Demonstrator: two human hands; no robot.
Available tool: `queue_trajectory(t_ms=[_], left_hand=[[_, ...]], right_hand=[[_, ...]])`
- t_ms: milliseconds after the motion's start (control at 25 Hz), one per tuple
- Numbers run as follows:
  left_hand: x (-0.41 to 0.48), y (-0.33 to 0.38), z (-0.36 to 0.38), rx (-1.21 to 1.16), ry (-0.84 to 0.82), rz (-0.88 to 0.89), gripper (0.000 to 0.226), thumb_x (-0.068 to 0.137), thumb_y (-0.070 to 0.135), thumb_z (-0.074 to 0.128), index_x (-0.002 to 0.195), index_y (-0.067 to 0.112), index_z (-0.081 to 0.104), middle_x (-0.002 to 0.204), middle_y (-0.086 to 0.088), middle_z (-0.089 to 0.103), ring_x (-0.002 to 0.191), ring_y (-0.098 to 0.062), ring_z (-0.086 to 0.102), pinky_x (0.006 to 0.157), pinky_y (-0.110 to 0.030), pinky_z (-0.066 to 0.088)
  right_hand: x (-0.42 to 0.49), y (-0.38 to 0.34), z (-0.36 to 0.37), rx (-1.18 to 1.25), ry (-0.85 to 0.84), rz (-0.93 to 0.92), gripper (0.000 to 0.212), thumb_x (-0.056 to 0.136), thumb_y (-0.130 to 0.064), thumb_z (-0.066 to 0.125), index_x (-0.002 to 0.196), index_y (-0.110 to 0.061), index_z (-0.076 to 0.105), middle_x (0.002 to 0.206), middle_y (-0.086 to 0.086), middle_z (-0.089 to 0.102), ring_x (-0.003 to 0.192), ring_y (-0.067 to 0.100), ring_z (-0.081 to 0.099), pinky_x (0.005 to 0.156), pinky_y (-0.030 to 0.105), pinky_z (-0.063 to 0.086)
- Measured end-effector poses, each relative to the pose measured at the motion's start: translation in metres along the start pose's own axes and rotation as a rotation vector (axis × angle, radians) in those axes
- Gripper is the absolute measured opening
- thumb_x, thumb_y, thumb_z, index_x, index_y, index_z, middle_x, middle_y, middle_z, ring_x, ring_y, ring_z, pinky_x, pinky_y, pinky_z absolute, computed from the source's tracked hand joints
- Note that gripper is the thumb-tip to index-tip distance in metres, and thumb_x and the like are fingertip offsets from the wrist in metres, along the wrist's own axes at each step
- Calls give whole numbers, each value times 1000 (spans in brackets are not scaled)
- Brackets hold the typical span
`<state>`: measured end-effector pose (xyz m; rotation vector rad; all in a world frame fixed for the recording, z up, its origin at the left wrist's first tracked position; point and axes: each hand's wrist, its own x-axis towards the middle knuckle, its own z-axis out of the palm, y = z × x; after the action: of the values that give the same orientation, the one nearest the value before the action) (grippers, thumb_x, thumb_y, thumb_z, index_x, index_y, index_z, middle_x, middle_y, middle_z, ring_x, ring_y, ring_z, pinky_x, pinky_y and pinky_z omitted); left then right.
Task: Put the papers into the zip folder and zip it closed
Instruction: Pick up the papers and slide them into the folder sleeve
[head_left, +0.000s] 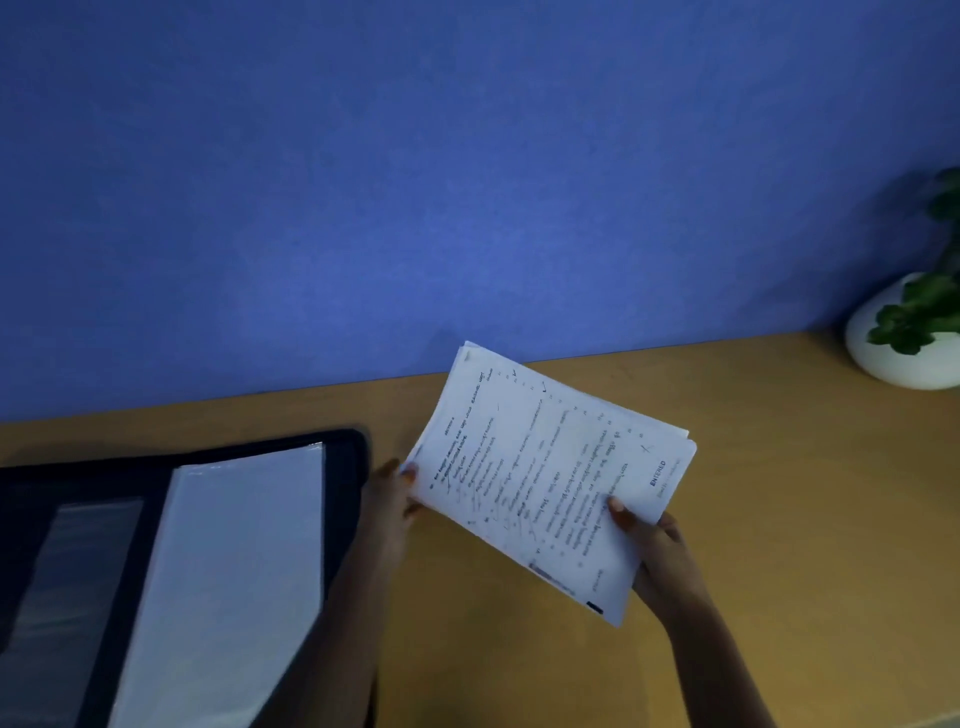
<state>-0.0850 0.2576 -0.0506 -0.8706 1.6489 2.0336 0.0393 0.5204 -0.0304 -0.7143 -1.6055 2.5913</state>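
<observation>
Both hands have a grip on the papers (550, 478): the left hand (389, 506) pinches the stack's left edge, the right hand (657, 551) clasps its lower right edge, thumb on top. The stack hangs tilted above the table (779, 493), right of centre in the frame. At lower left the zip folder (343, 519) lies open on the table, clear sleeves showing, just beside the left hand. A potted plant (904, 332) sits at the far right. The sheets look unevenly squared, so I judge loose corners could catch on the folder's edge or the zip.
</observation>
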Motion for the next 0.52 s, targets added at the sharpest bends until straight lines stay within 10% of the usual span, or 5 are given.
queue_trajectory(t_ms=[200, 320, 520], left_hand=[[-1, 47, 3, 543, -327, 244, 27, 98, 18, 51, 122, 11, 61, 115, -5, 69, 103, -22, 66, 82, -32, 52], [-6, 41, 9, 507, -311, 363, 26, 98, 14, 50, 121, 10, 61, 113, -6, 70, 101, -19, 67, 93, -41, 52], [-22, 25, 0, 313, -276, 484, 24, 98, 11, 49, 119, 19, 60, 109, 5, 69, 97, -3, 66, 74, -13, 51]], right_hand=[[1, -17, -23, -53, -85, 106, 30, 95, -1, 49, 122, -1, 60, 127, 21, 63, 115, 40, 61, 93, 57, 50], [10, -22, -22, -150, -125, 51, 32, 95, -4, 49, 125, -3, 59, 128, 19, 63, 118, 39, 59, 97, 56, 48], [31, -39, -20, -230, -143, -84, 42, 85, -23, 69, 124, -7, 62, 126, 15, 64, 119, 31, 59, 97, 48, 49]])
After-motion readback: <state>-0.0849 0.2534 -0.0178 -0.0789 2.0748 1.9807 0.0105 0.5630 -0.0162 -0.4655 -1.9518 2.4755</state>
